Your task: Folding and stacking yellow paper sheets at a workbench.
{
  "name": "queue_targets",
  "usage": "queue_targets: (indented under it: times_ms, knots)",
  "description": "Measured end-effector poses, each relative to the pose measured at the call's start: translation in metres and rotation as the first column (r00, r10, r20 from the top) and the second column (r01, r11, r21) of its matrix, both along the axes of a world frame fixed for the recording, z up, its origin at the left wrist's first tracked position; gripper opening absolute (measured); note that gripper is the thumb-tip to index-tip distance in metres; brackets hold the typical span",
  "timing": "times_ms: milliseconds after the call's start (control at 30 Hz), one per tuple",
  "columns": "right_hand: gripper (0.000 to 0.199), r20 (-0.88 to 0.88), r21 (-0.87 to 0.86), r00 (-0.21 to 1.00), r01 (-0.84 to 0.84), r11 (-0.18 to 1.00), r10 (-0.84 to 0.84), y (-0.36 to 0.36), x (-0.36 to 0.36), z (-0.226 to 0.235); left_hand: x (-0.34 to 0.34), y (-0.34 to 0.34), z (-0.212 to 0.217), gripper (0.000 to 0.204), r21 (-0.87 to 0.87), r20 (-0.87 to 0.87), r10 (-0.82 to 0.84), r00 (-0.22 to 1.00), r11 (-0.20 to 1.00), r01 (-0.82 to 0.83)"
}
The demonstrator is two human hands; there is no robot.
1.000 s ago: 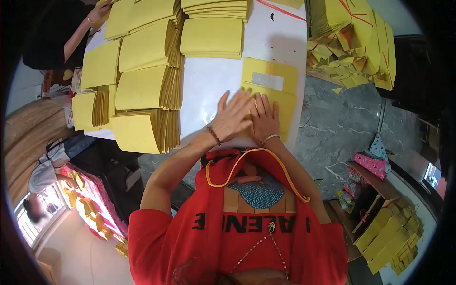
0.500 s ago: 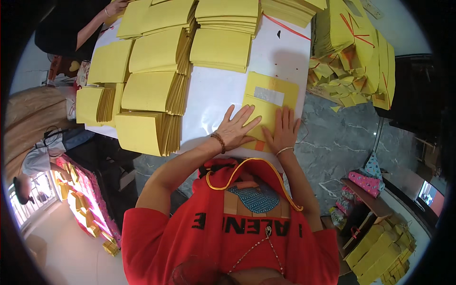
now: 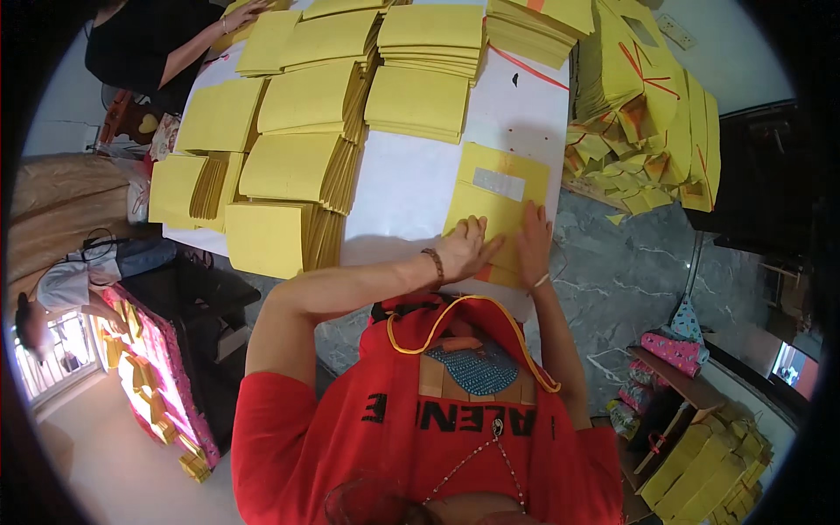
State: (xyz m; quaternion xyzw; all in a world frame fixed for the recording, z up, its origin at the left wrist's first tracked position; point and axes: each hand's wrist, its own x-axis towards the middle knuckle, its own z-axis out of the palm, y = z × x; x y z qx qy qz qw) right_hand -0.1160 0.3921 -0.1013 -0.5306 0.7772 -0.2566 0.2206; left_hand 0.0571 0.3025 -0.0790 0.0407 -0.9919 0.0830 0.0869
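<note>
A yellow paper envelope with a silver rectangular patch lies flat near the table's front right edge. My left hand rests on its lower left part, with fingers somewhat bent and thumb apart, holding nothing. Along the envelope's lower right edge lies my right hand, its fingers stretched out and pointing away from me. A small orange patch shows at the near end of the envelope, partly covered by my left hand.
Several stacks of folded yellow paper stand on the left and far parts of the white table. A red strap lies at the far right. Yellow bundles are piled beyond the right edge. Another person's hand touches paper at the far left.
My left hand has drawn its spread fingers closer together and bent them on the envelope. My right hand has turned more along the right edge. The view has shifted slightly.
</note>
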Motion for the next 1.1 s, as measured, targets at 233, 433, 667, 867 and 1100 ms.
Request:
queue_targets:
  times_ms: [233,433,667,867,1100]
  knots:
    - [0.052,0.400,-0.278,0.903,0.282,0.918,-0.157,0.016,0.001,0.003,-0.034,0.002,0.003,0.053,0.075,0.180,0.169,0.969,0.980,-0.185]
    - [0.050,0.539,-0.234,0.790,0.473,0.849,-0.292,0.025,0.012,-0.008,-0.007,-0.097,0.111,0.038,0.525,0.040,0.386,0.922,0.777,-0.348]
    - [0.053,-0.019,-0.223,0.970,0.234,0.946,-0.244,0.024,0.020,-0.008,0.014,-0.200,0.062,0.036,-0.070,-0.302,0.349,0.887,0.920,-0.386]
    - [0.052,-0.145,-0.162,0.946,0.265,0.951,-0.289,0.024,0.029,-0.010,0.005,-0.204,0.033,0.045,-0.050,-0.087,0.566,0.820,0.820,-0.571]
    - [0.053,-0.214,-0.185,0.932,0.256,0.949,-0.293,0.022,0.028,-0.015,0.010,-0.196,0.026,0.046,0.038,-0.008,0.552,0.834,0.833,-0.552]
